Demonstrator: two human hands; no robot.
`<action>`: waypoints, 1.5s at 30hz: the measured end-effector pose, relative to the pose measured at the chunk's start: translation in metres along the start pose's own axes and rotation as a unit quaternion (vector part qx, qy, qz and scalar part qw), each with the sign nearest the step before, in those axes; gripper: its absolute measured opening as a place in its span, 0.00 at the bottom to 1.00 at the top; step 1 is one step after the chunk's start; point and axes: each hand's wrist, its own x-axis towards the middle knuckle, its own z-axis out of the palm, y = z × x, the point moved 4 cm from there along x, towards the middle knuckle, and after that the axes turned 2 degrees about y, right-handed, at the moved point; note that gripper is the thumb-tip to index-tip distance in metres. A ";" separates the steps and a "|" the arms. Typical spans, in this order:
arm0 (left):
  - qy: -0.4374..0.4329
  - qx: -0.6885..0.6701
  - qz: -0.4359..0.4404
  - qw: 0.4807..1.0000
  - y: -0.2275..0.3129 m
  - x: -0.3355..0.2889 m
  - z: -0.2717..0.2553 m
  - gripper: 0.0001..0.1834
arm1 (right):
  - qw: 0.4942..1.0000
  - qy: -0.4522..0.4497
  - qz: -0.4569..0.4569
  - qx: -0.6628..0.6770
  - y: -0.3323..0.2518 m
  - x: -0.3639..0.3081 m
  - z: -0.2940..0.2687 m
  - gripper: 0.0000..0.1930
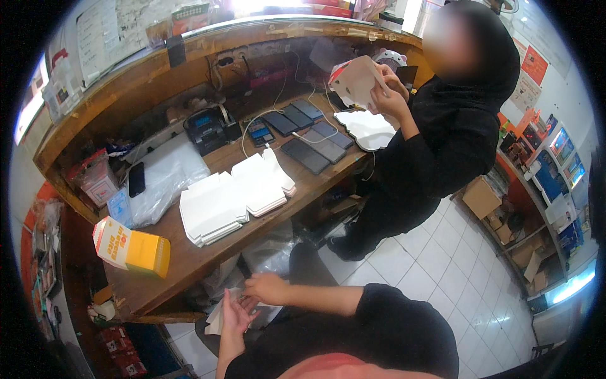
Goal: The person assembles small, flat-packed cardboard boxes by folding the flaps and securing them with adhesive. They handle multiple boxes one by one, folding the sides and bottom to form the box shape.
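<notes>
Black fabric shirt [372, 335] nearest; left hand [236, 319], fingers partly spread, right hand [265, 289], fingers curled, grip unclear, at pale lap-level cardboard [215, 321]; one yellow-white carton [134, 249] seems formed, flat white cardboard sheets [235, 197] remain.

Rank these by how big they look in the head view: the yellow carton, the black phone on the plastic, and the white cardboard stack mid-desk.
1. White cardboard stack
2. Yellow carton
3. Black phone

Pale card [214, 320] partly out of sight behind the left hand [237, 314]
</notes>
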 end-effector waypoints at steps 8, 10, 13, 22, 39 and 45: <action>-0.012 -0.113 0.012 0.993 0.003 -0.004 0.018 0.38 | 0.999 -0.013 -0.029 0.017 0.005 -0.004 -0.011 0.16; 0.005 -0.123 0.006 0.992 0.004 -0.008 0.023 0.38 | 0.999 -0.017 -0.032 0.024 0.006 -0.004 -0.010 0.16; 0.021 -0.107 0.009 0.994 0.002 -0.006 0.020 0.34 | 0.999 0.009 -0.042 0.027 0.005 -0.007 -0.011 0.14; 0.080 -0.043 0.074 0.993 -0.001 0.010 0.003 0.13 | 0.982 0.099 0.094 0.129 0.018 -0.015 -0.017 0.09; 0.157 0.435 0.359 0.811 0.001 0.015 0.006 0.11 | 0.948 0.020 0.252 0.193 0.026 -0.020 -0.002 0.14; 0.251 0.531 0.372 0.719 0.013 -0.014 0.014 0.08 | 0.950 0.055 0.159 0.264 0.024 -0.017 0.022 0.13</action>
